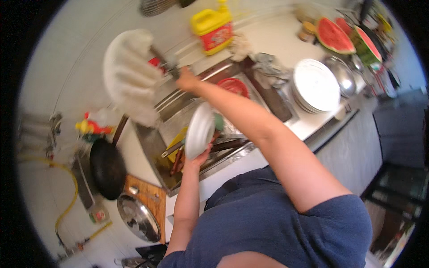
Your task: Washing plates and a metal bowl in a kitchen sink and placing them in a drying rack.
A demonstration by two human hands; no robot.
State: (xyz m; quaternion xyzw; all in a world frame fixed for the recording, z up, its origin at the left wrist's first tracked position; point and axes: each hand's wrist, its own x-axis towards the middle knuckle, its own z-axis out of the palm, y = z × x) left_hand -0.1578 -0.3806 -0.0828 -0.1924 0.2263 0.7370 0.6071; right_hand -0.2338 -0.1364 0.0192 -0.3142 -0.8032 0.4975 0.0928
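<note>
My left hand [200, 158] holds a white dish [200, 131] by its lower edge, tilted on its side above the sink. My right hand [188, 80] reaches across to the metal faucet [173, 69] at the back of the sink; blur hides how the fingers sit on it. Below is a stainless steel sink [147, 142] with a red plastic basket [233, 87] in its farther right part. Around the dish, a dark handle [229, 145], a yellow item [178, 142] and a green item [219, 122] lie in the sink, partly hidden.
Stacked white plates [316, 85] stand right of the sink, beside grey cloths [270, 68] and cut watermelon [335, 35]. A yellow jug [214, 31] stands behind. On the left are a black frying pan [108, 170], a pan lid [139, 217] and a large white ridged object [130, 73].
</note>
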